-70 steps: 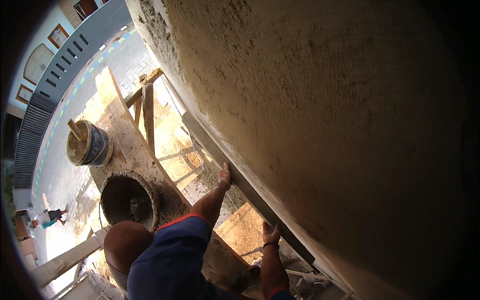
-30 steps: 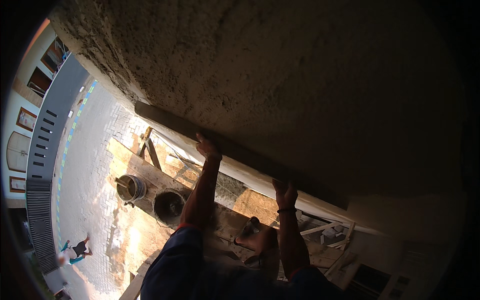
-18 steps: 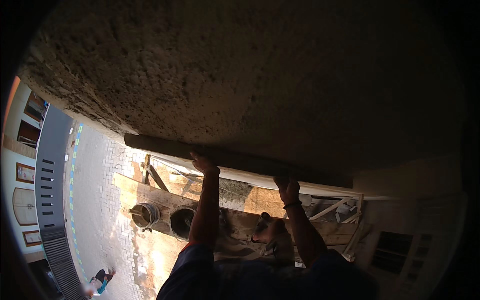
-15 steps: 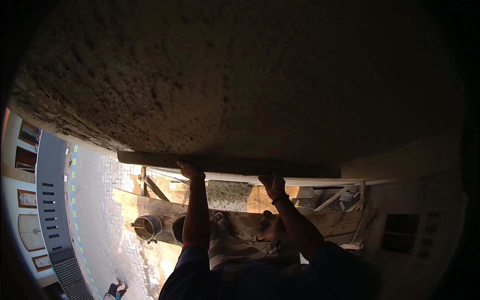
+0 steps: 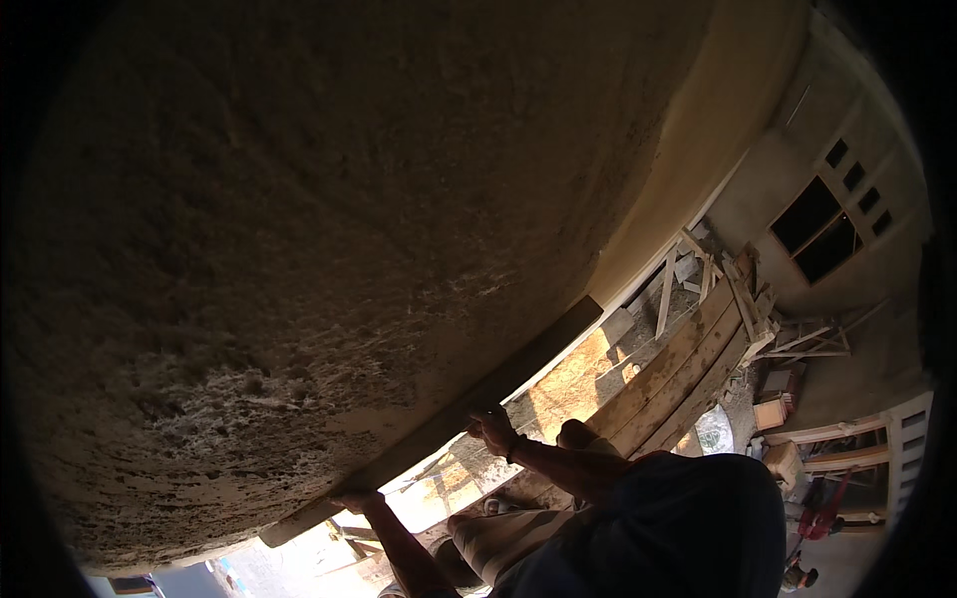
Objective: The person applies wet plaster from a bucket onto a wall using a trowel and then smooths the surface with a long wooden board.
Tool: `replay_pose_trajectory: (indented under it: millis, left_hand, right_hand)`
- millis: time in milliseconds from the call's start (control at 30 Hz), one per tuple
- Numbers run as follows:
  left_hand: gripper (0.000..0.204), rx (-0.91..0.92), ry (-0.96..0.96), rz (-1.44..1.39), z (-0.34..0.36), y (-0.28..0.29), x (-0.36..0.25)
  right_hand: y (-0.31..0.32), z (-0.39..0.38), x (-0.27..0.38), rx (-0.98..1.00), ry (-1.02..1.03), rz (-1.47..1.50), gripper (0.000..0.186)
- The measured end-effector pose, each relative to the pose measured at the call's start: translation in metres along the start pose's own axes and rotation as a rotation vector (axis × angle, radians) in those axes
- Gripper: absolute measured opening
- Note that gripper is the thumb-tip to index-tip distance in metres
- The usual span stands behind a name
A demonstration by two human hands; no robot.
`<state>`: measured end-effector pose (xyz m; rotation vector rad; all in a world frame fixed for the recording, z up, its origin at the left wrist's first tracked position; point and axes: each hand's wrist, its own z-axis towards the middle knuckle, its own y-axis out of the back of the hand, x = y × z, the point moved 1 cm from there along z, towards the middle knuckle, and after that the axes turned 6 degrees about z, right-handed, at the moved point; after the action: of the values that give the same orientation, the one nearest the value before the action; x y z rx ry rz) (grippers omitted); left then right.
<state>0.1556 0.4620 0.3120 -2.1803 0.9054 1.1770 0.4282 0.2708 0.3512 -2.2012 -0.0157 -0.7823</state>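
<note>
A long, dark straightedge board [image 5: 543, 351] lies along the lower edge of a rough, freshly plastered wall surface [image 5: 259, 389], slanting across the picture. My left hand [image 5: 357, 499] grips it near its lower left end, fingers partly hidden in shadow. Further up, toward the middle, my right hand [image 5: 492, 432] is closed on the same board, with a dark band round the wrist. The plaster is pitted and coarse at the lower left and smoother at the upper right.
Wooden scaffold planks [image 5: 673, 384] run beneath me toward the right, with timber braces [image 5: 666, 294] beside them. Beyond stands a wall with a dark window [image 5: 817, 229]. Boxes or blocks [image 5: 773, 411] lie at the far right, and a person [image 5: 797, 576] shows small at lower right.
The view has turned, so the board now slants instead of lying nearly level. Both hands keep their grip on it. The bucket on the planks has gone out of view.
</note>
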Motion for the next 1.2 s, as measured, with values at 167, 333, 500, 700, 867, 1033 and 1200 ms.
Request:
replay_pose_trajectory:
  millis: [167,333,500,700,867,1033,1200]
  left_hand:
    - [0.061,0.104,0.125,-0.054,-0.130,-0.041,-0.060]
    - [0.066,0.248,0.073,0.069,-0.150,-0.038,-0.082]
    - [0.068,0.370,0.233,-0.204,-0.159,-0.040,-0.101]
    - [0.061,0.076,0.130,0.004,-0.087,-0.019,-0.081]
    - [0.063,0.100,0.026,-0.015,-0.070,-0.017,-0.076]
    - [0.064,-0.007,0.103,0.014,-0.063,-0.009,-0.091]
    - [0.065,0.090,0.051,-0.029,-0.117,-0.031,-0.126]
  right_hand:
    - [-0.028,-0.038,0.092,-0.126,0.122,-0.006,0.010]
    - [-0.057,-0.073,0.159,-0.091,0.187,0.004,0.012]
    - [-0.077,-0.081,0.157,-0.180,0.191,0.026,0.014]
    - [-0.020,-0.018,0.049,-0.031,-0.107,0.014,0.010]
    - [-0.007,0.005,-0.011,-0.131,-0.209,0.007,0.023]
    - [-0.037,-0.023,0.019,-0.002,-0.037,0.037,0.009]
    - [-0.078,-0.074,0.103,0.047,0.084,-0.024,0.014]
